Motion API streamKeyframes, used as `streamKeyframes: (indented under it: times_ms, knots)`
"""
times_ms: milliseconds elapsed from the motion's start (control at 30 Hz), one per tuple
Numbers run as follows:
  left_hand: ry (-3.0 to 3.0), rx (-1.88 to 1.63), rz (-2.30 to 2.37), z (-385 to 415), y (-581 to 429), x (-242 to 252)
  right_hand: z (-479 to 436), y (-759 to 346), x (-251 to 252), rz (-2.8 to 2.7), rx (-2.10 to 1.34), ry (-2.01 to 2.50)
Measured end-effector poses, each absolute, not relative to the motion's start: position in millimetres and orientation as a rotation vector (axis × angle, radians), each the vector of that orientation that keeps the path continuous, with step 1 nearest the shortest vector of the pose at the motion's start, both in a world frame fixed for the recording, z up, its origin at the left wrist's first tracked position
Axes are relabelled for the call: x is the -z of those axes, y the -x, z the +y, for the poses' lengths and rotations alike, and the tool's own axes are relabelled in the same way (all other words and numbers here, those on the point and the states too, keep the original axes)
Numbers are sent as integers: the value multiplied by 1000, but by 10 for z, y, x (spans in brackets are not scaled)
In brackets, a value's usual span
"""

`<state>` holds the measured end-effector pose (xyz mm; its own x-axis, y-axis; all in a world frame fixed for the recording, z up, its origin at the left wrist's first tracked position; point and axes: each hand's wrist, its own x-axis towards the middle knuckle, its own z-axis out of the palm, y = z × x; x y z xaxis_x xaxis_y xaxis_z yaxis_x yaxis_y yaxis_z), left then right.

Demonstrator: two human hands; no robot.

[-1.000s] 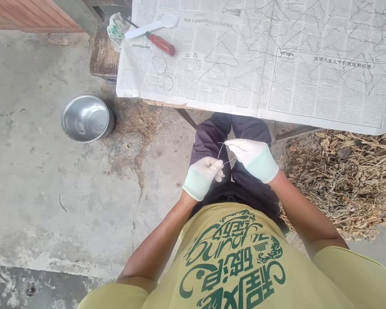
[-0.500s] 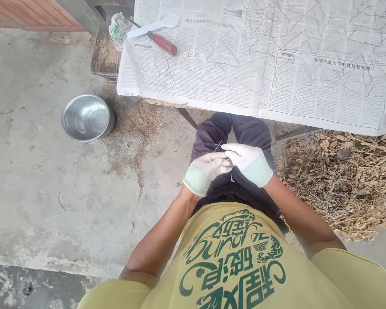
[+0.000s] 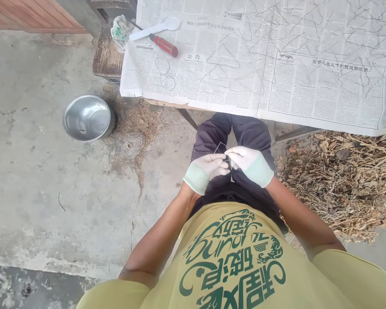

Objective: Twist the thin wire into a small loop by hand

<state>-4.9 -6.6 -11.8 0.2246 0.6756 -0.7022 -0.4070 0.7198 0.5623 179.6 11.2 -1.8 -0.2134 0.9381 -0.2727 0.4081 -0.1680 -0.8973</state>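
Observation:
Over my lap, my gloved left hand [image 3: 209,167] is closed with its fingers pinching a thin metal wire [image 3: 220,143]. My gloved right hand [image 3: 244,161] pinches the same wire from the other side, close beside the left fingertips. Above the fingers the wire makes a pointed bend, and a bit more of it shows between the hands; the rest is hidden by the gloves. On the newspaper [image 3: 193,92] ahead lie several bent wire shapes, among them a figure-eight wire [image 3: 167,77] and an angular wire shape [image 3: 223,62].
A screwdriver with a red handle [image 3: 165,46], a white plastic spoon [image 3: 154,29] and a crumpled plastic bag [image 3: 120,32] lie at the left end of the table. A metal pot [image 3: 89,118] stands on the concrete floor. Dry leaves [image 3: 337,184] are heaped at right.
My right hand has shifted slightly right, away from the left fingertips. Where the wire ends crossed above the fingers, a pointed bend now shows.

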Motion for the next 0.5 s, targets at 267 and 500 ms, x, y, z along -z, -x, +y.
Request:
streamKeyframes:
  times_ms: [267,500]
  knots:
    - [-535,-777,1200,-31,229,123,156,-1753,-80,-1389,-1422,1661]
    - [-843,-659,1482,5,183,-8,138,-1776,92,-1467,-1261,1651]
